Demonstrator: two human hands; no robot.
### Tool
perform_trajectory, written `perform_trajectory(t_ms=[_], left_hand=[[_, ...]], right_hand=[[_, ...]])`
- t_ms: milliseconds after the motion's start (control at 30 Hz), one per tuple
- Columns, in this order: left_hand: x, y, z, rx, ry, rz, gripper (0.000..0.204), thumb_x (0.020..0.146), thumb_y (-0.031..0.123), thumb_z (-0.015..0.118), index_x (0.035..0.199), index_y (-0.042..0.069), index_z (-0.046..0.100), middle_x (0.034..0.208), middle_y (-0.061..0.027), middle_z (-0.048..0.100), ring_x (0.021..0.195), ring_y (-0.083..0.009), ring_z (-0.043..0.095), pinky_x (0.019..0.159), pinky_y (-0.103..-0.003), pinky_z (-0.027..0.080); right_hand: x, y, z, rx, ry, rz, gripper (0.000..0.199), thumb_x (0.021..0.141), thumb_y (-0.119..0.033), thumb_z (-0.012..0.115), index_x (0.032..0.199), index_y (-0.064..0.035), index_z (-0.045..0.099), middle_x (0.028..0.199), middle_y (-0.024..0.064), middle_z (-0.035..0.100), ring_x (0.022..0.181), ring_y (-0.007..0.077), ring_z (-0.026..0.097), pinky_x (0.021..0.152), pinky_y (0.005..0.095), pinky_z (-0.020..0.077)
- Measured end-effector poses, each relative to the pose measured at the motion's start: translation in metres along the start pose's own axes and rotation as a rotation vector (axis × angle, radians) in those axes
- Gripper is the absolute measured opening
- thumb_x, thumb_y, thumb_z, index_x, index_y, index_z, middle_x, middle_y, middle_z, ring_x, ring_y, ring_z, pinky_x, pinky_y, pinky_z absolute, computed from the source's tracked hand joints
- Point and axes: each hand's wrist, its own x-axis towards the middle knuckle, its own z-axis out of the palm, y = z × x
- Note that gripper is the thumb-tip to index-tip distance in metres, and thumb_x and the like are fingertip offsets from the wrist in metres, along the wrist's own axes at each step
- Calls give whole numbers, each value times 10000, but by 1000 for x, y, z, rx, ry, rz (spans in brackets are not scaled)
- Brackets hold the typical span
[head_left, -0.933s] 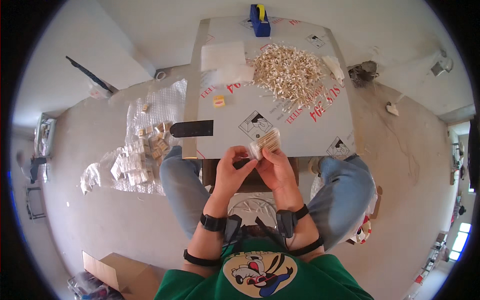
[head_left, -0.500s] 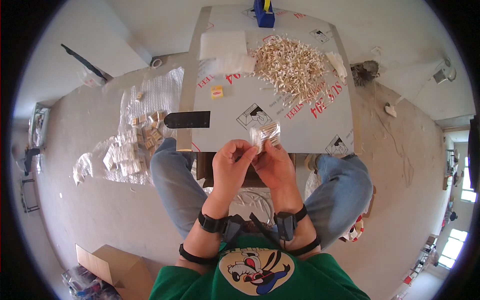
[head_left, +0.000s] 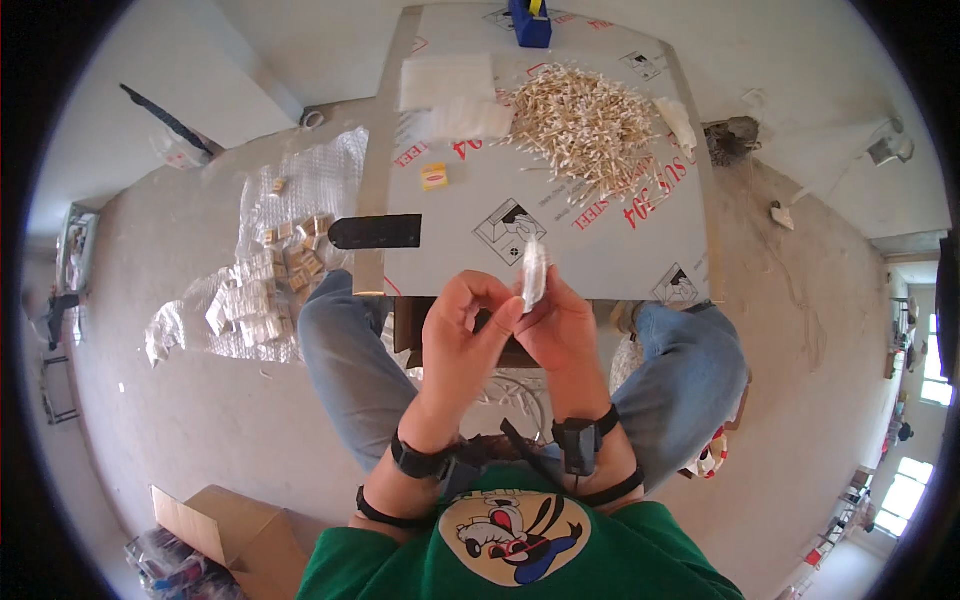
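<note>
A small clear bag of cotton swabs (head_left: 534,272) is turned edge-on above the near edge of the table. My left hand (head_left: 468,315) pinches its lower end between thumb and finger. My right hand (head_left: 560,322) is closed on its right side, and some of those fingers are hidden behind the bag. Farther back on the table lies a big heap of loose cotton swabs (head_left: 582,130). To its left is a stack of clear bags (head_left: 447,84), with more thin bags spread in front. A small yellow box (head_left: 434,177) lies nearer me.
A blue tape dispenser (head_left: 531,28) stands at the table's far edge. A black strip (head_left: 376,232) juts over the left edge. On the floor to the left, filled bags of swabs (head_left: 255,300) lie on bubble wrap (head_left: 283,195). An open cardboard box (head_left: 240,530) is at the lower left.
The bag has turned from showing its flat face with the swabs to being nearly edge-on. Both hands still hold it, and the right hand has shifted slightly around it.
</note>
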Motion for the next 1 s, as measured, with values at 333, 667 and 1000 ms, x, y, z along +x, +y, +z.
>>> perform_trajectory(t_ms=[333,667,1000], left_hand=[[-38,94,80,-732,-834,529,182,976,121,543,1065,57,689,1076,-137,543,944,-242,569,800,-318,491],[-81,106,92,-1175,-673,298,226,987,104,532,1117,37,704,1124,-144,513,958,-228,588,823,-301,518],[-66,90,94,-1172,-832,470,241,998,107,494,1124,32,685,1124,-151,517,948,-233,597,812,-316,518]], right_hand=[[-3,-6,19,136,-40,62,335,919,-172,624,1165,53,590,799,41,539,697,139,490,640,266,441],[-6,-4,15,-176,-52,-190,296,874,-12,649,1158,-49,577,1109,93,657,1055,237,635,928,395,519],[-12,-1,28,-792,6,-402,340,808,101,679,1111,-10,572,1043,56,636,974,129,612,889,261,503]])
